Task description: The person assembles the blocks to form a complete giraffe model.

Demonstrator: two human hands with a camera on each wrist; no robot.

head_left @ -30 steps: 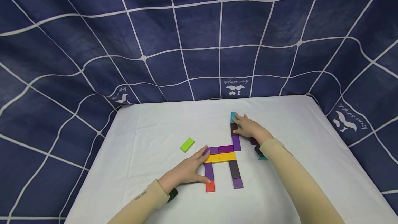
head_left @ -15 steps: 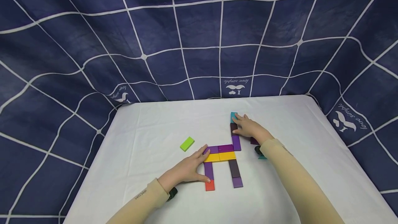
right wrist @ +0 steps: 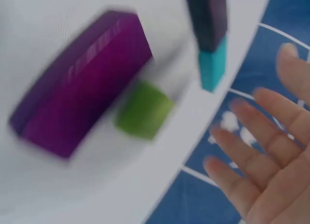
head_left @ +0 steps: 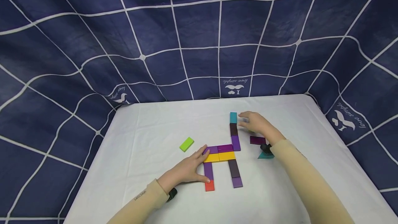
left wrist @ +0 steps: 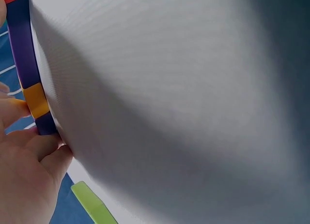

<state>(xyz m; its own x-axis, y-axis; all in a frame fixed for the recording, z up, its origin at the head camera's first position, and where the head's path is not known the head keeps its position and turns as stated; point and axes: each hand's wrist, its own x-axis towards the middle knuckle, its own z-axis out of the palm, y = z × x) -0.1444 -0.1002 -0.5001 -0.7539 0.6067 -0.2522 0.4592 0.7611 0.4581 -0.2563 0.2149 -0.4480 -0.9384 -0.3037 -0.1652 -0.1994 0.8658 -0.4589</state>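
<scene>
Lying along one end of a flat block figure, the left hand (head_left: 185, 170) has its fingers and thumb spread apart: fingertips touch the violet end block (head_left: 214, 150) and the nearer of two yellow blocks (head_left: 211, 158), while the thumb tip reaches the joint between the purple leg block (head_left: 208, 171) and the red block (head_left: 209, 186). The right hand (head_left: 256, 122) is held just beside the top of the figure with its fingers apart; the cyan block (head_left: 233, 117) lies just off its fingertips, separated from them by a narrow gap. From the cyan block toward the person run a dark brown block (head_left: 233, 129) and an upright purple block (head_left: 236, 143), end to end, the latter meeting the magenta block (head_left: 225, 148) between the hands. On the side of the figure away from the left hand, a charcoal block (head_left: 234, 168) and a lilac block (head_left: 237, 182) form a second leg. A lime block (head_left: 187, 144) sits apart, beyond the left hand. Near the right wrist lie a plum block (head_left: 257, 140) and a teal piece (head_left: 265, 155), the latter partly covered; a green block (right wrist: 144, 110), blurred in the right wrist view, lies near the plum block. White cloth covers the bench (head_left: 161, 123) beneath both hands.
</scene>
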